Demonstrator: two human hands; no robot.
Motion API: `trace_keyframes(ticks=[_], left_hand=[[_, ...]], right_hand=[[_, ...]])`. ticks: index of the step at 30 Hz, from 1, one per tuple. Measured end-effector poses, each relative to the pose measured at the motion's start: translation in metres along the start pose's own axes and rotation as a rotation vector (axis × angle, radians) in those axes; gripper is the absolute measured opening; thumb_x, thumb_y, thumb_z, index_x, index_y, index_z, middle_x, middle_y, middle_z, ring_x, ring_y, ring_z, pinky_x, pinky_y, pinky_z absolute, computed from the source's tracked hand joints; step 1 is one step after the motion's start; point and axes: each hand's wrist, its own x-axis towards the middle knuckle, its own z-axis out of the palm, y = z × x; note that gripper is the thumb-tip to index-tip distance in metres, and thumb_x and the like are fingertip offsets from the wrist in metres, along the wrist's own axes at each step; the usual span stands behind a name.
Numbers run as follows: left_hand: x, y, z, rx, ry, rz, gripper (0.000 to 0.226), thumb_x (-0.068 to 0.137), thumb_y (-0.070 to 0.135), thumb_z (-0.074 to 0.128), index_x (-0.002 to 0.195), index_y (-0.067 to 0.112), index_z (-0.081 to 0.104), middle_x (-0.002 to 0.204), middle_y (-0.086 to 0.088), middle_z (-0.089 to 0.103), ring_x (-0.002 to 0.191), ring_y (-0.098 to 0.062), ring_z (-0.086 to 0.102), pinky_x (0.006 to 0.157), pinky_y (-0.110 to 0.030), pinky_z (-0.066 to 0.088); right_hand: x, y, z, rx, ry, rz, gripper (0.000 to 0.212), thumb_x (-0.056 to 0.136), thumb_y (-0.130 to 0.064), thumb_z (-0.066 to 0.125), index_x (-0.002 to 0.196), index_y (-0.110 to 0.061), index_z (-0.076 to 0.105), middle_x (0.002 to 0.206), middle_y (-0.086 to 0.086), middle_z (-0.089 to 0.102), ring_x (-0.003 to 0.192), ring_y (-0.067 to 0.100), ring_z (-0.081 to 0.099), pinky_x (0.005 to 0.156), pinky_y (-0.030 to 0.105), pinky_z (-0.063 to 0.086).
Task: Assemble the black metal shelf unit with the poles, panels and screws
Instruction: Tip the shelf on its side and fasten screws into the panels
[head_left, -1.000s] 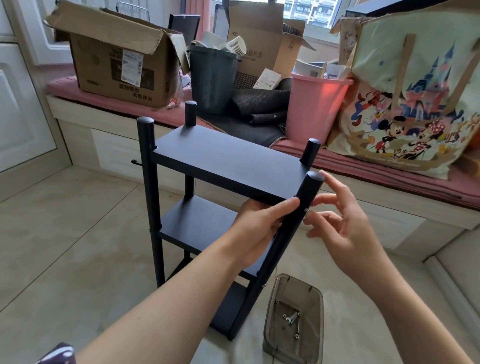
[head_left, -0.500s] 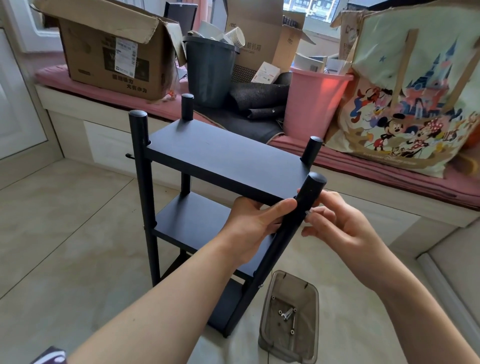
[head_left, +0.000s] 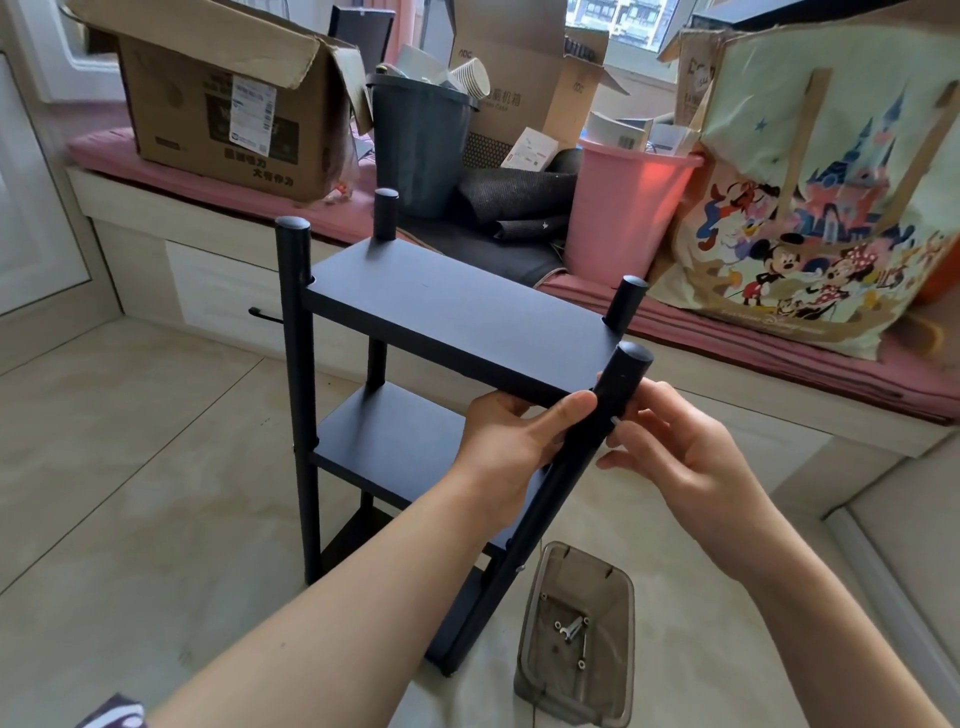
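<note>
A: Head view — where's the near pole (head_left: 582, 457)?

B: Between the hands, upright, leaning slightly. Left hand (head_left: 514, 447) grips it under the top panel (head_left: 457, 322) — right hand (head_left: 675, 457) just beside, fingers curled at what looks like a screw (head_left: 614, 421); the pinch is my judgement

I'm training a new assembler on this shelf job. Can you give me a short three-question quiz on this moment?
1. True or false: the left hand grips the near right pole under the top panel.
2. Where are the spare screws? A) cardboard box B) smoky plastic tray on the floor C) pink bin
3. What do the right hand fingertips touch?

Key: 1 true; 2 B; 3 the same pole, where a small screw seems to sit.
</note>
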Motion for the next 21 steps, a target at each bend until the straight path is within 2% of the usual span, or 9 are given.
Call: trace_keyframes(ticks=[3, 6, 13, 17, 21], left_hand=[[-0.0011, -0.0012, 0.0020, 0.003, 0.025, 0.001, 0.044, 0.069, 0.031, 0.077, 0.103, 0.002, 0.071, 0.102, -0.018, 0.076, 0.095, -0.032, 0.074, 0.091, -0.043, 0.058], [-0.0008, -0.0027, 0.0038, 0.010, 0.048, 0.001, 0.050, 0.066, 0.035, 0.078, 0.103, 0.002, 0.071, 0.104, -0.019, 0.075, 0.096, -0.031, 0.074, 0.091, -0.043, 0.058], [0.0016, -0.0041, 0.0042, 0.037, 0.043, 0.006, 0.040, 0.068, 0.037, 0.078, 0.096, 0.010, 0.073, 0.105, -0.019, 0.074, 0.097, -0.030, 0.074, 0.093, -0.044, 0.058], [0.0028, -0.0033, 0.0062, 0.044, 0.065, 0.006, 0.044, 0.063, 0.041, 0.078, 0.095, 0.011, 0.073, 0.106, -0.021, 0.074, 0.099, -0.033, 0.073, 0.096, -0.049, 0.056], [0.0031, -0.0030, 0.0064, 0.057, 0.049, 0.000, 0.045, 0.066, 0.040, 0.076, 0.098, 0.008, 0.073, 0.106, -0.020, 0.074, 0.100, -0.032, 0.073, 0.097, -0.048, 0.056]], right_hand=[[-0.0029, 0.0016, 0.0046, -0.100, 0.078, -0.017, 0.043, 0.097, 0.003, 0.050, 0.136, -0.016, 0.053, 0.100, 0.012, 0.064, 0.086, 0.022, 0.066, 0.075, 0.032, 0.058], [-0.0042, 0.0010, 0.0066, -0.174, 0.147, -0.015, 0.046, 0.094, 0.001, 0.057, 0.137, -0.014, 0.052, 0.087, 0.006, 0.065, 0.079, 0.016, 0.067, 0.073, 0.020, 0.055], [-0.0026, -0.0031, 0.0075, -0.204, 0.216, 0.021, 0.044, 0.093, -0.005, 0.062, 0.134, -0.019, 0.054, 0.080, -0.002, 0.067, 0.076, 0.009, 0.067, 0.071, 0.014, 0.050], [-0.0034, -0.0034, 0.0080, -0.236, 0.235, 0.035, 0.039, 0.094, -0.010, 0.061, 0.131, -0.019, 0.056, 0.081, -0.002, 0.069, 0.078, 0.008, 0.068, 0.075, 0.017, 0.052], [-0.0036, -0.0068, 0.0074, -0.203, 0.236, 0.061, 0.039, 0.093, -0.010, 0.064, 0.128, -0.024, 0.056, 0.083, -0.002, 0.071, 0.082, 0.011, 0.070, 0.080, 0.028, 0.057]])
